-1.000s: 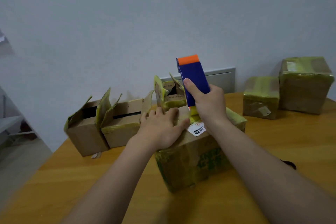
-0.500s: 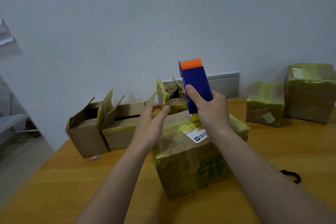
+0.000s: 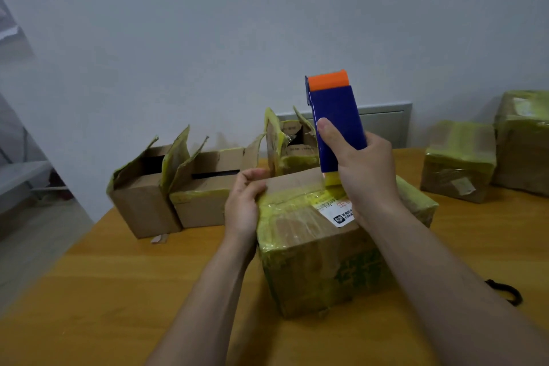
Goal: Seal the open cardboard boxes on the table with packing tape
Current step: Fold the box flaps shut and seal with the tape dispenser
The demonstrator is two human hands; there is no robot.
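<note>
Since a moment ago our left hand (image 3: pixel 242 202) drops from mid-air onto the left top edge of the near box (image 3: pixel 320 246).
On the table (image 3: pixel 118 291), an open box (image 3: pixel 142 193) stands just beside a second open box (image 3: pixel 205 190), a third open box (image 3: pixel 292 145) behind; our left fingers curl over the near box, wrapped in yellowish tape; our right hand (image 3: pixel 365 175) clasps the blue tape dispenser (image 3: pixel 335 122), upright, its lower end on the box top; a sealed box (image 3: pixel 457 169) and a taller sealed box (image 3: pixel 523 140) sit far right.
</note>
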